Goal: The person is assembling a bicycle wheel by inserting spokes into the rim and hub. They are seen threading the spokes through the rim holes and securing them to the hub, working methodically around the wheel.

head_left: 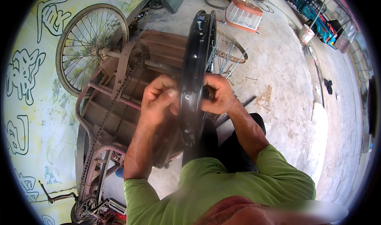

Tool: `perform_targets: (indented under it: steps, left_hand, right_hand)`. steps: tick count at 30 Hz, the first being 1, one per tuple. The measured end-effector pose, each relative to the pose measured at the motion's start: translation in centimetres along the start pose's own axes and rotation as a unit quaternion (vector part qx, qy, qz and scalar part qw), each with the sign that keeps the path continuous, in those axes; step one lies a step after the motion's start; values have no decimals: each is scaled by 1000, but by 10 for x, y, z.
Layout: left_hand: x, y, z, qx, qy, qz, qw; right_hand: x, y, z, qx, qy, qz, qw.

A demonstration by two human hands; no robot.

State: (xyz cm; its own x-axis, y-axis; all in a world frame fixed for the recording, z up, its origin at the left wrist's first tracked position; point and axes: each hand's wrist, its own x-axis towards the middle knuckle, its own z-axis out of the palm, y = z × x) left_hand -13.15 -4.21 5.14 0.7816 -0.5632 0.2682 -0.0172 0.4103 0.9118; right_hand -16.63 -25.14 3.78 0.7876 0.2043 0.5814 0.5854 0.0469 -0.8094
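While pinching something too small to tell against the upright black rim (196, 78) between both hands, left fingers (164, 94) closed, right fingers (212, 92) wrapped behind it, best kept steady against twisting.

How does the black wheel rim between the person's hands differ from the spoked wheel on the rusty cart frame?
The black rim is bare and held edge-on between the left hand and right hand; the spoked wheel is fully laced, mounted on the rusty frame and shows its face. Both are round wheel parts.
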Motion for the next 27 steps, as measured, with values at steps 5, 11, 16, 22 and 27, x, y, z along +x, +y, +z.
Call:
perform_targets:
  steps: [5, 11, 16, 22, 27]
  left_hand:
    - [0, 2, 0, 4, -5, -13, 1000]
    - [-1, 5, -1, 18, -17, -32, 999]
    - [-1, 7, 1, 21, -7, -43, 999]
    - [-1, 7, 2, 25, -6, -40, 999]
    - [-2, 8, 2, 23, -8, -46, 999]
  right_hand:
    - [0, -1, 0, 7, -3, -2, 1000]
    - [-1, -1, -3, -10, -18, -3, 1000]
    - [-1, 1, -3, -15, -17, -7, 1000]
    - [-1, -1, -3, -11, -20, -9, 1000]
    - [0, -7, -3, -14, -24, -5, 1000]
